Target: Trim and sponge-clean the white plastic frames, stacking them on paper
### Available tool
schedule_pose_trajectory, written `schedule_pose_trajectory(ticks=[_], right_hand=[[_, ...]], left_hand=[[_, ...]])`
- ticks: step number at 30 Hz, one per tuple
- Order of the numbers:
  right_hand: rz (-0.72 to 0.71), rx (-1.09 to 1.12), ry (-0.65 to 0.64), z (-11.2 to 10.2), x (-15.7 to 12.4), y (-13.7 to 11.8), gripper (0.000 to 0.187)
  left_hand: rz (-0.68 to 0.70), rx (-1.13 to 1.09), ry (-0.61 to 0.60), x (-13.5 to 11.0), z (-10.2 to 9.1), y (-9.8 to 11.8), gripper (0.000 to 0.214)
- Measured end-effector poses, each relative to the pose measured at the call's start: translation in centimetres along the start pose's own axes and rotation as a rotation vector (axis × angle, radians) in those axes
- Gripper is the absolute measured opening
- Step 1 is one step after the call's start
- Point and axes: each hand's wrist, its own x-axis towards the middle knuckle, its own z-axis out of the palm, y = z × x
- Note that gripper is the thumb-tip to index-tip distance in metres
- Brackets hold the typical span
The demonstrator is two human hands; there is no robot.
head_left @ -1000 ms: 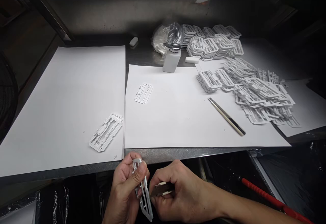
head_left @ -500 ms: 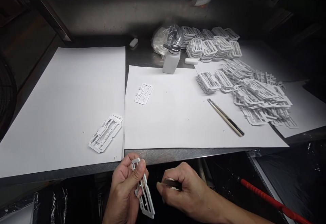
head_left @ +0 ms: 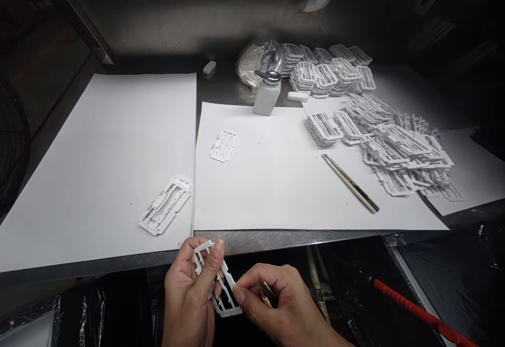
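Note:
My left hand (head_left: 189, 294) is closed on a white plastic frame part (head_left: 216, 281), held just below the table's front edge, thumb pressed on its upper end. My right hand (head_left: 276, 305) is closed on a small metal blade tool (head_left: 265, 290), its fingertips touching the frame's right edge. On the left paper sheet lies another white frame part (head_left: 165, 205). A smaller white frame part (head_left: 223, 145) rests on the middle sheet.
A large heap of white frame parts (head_left: 398, 147) covers the right of the metal table (head_left: 276, 239), with stacks (head_left: 327, 68) behind. A white dispenser bottle (head_left: 266, 93), a plastic bag (head_left: 256, 60), a pen-like knife (head_left: 350, 182) and a red-handled tool (head_left: 418, 310) are nearby.
My left hand has turned the frame part flatter toward me. My right hand moved in from the right, its fingertips now at the frame's edge, the blade tucked back.

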Motion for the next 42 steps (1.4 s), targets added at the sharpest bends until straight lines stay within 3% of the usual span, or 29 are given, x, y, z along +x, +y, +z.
schedule_pose_trajectory(ticks=[14,25,28,32,37,42], right_hand=[[-0.001,0.032,-0.047,-0.4,-0.6,-0.8,0.022],[-0.027,-0.018,0.037,0.2,-0.2,0.0,0.027],[-0.126,-0.107,0.076,0.1,-0.3,0.0,0.023],[-0.393,-0.351,0.114,-0.3,-0.3,0.0,0.019],[-0.654,-0.597,0.145,-0.3,0.1,0.2,0.023],[-0.748,-0.719,0.245,-0.1,0.6,0.4,0.022]], left_hand=[[-0.003,-0.060,0.008,0.2,0.0,0.2,0.027],[0.078,0.010,0.052,-0.2,0.2,0.0,0.030],[0.144,0.068,0.108,-0.2,0.4,-0.1,0.032],[0.234,0.133,0.150,-0.3,0.6,-0.2,0.035],[0.223,0.158,0.123,-0.5,0.9,0.0,0.034],[0.210,0.163,0.099,-0.5,1.0,0.2,0.032]])
